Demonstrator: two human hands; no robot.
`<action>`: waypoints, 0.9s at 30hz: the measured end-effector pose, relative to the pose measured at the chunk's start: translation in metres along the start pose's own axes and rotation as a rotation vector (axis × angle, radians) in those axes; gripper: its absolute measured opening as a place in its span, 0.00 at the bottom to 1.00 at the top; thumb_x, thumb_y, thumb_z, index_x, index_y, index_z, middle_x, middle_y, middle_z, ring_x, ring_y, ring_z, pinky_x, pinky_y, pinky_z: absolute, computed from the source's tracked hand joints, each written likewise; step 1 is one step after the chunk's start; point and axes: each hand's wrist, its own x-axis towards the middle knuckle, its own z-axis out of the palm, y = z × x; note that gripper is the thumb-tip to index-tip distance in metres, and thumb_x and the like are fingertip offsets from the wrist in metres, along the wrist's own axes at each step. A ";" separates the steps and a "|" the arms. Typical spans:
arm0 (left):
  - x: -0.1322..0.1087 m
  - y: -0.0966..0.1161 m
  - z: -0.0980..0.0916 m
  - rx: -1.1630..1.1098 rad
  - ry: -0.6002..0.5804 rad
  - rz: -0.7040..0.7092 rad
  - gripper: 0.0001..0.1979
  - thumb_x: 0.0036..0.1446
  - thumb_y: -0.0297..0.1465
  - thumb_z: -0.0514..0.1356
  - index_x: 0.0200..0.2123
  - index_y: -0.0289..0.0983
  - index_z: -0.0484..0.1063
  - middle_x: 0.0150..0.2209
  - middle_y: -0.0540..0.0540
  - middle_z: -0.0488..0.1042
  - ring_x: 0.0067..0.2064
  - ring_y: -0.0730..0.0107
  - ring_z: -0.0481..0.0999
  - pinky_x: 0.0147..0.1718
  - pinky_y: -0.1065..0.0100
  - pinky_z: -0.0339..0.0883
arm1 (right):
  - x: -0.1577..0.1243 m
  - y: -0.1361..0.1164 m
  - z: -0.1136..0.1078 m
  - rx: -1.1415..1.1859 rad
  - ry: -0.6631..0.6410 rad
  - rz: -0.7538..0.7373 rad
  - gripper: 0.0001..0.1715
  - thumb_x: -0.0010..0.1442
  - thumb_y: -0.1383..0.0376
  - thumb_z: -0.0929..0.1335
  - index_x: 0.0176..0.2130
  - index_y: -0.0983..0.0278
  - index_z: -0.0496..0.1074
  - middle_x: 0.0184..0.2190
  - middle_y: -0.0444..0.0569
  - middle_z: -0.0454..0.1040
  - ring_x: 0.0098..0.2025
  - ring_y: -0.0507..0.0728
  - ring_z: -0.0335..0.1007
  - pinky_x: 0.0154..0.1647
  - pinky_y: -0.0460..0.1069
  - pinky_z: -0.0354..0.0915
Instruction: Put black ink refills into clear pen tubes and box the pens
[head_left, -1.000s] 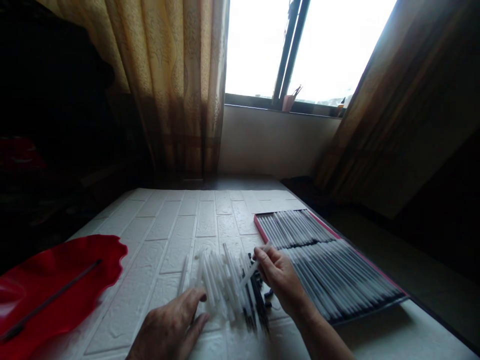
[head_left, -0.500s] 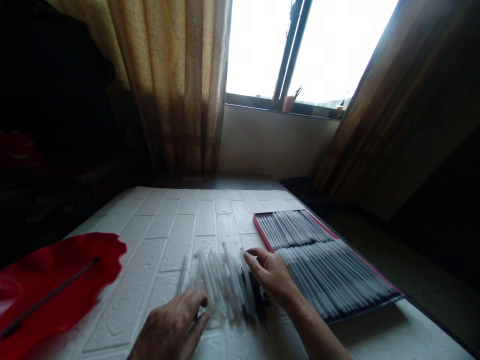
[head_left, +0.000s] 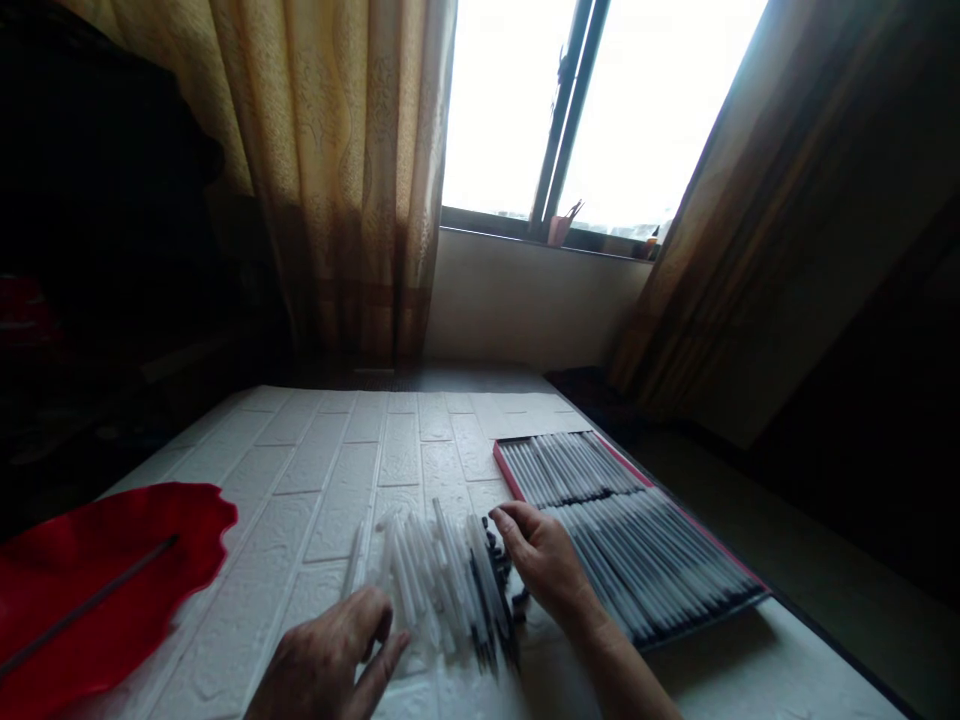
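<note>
A loose pile of white pen barrels (head_left: 427, 575) with some dark refills and small black caps lies on the white brick-patterned tabletop (head_left: 337, 470). My left hand (head_left: 330, 660) rests at the pile's near left edge, fingers stretched out on the table. My right hand (head_left: 544, 560) sits at the pile's right side, fingers curled down among the black parts; what they pinch, if anything, is hidden. A shallow red-edged box (head_left: 517, 480) filled with rows of finished white pens lies just right of that hand.
A red wavy-edged tray (head_left: 97, 580) holding one thin dark rod (head_left: 90, 605) sits at the table's left. Tan curtains and a bright window stand beyond the far edge. The table's right edge drops to a dark floor.
My right hand held a white barrel above the pile one second ago; it has since come down onto the pile's right side. The view shifted slightly left. My left hand barely moved.
</note>
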 end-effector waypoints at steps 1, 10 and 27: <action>0.000 -0.001 0.000 0.002 0.006 0.002 0.14 0.69 0.37 0.46 0.30 0.43 0.59 0.21 0.56 0.69 0.20 0.74 0.75 0.19 0.76 0.64 | -0.001 -0.002 -0.001 -0.008 0.006 -0.003 0.22 0.61 0.51 0.63 0.32 0.64 0.76 0.22 0.48 0.75 0.26 0.57 0.70 0.27 0.47 0.61; 0.005 -0.004 -0.004 -0.054 0.034 0.026 0.16 0.71 0.37 0.44 0.29 0.43 0.59 0.21 0.56 0.69 0.21 0.75 0.76 0.20 0.77 0.65 | 0.014 -0.017 -0.069 -0.179 -0.041 0.010 0.21 0.61 0.53 0.62 0.33 0.63 0.77 0.24 0.48 0.77 0.27 0.58 0.74 0.29 0.48 0.63; 0.003 -0.002 -0.002 -0.110 0.035 0.074 0.16 0.71 0.37 0.43 0.30 0.43 0.60 0.21 0.57 0.70 0.21 0.75 0.77 0.21 0.77 0.66 | -0.006 -0.022 -0.071 -0.967 -0.206 0.271 0.12 0.56 0.64 0.68 0.39 0.65 0.78 0.40 0.60 0.80 0.45 0.67 0.75 0.39 0.52 0.63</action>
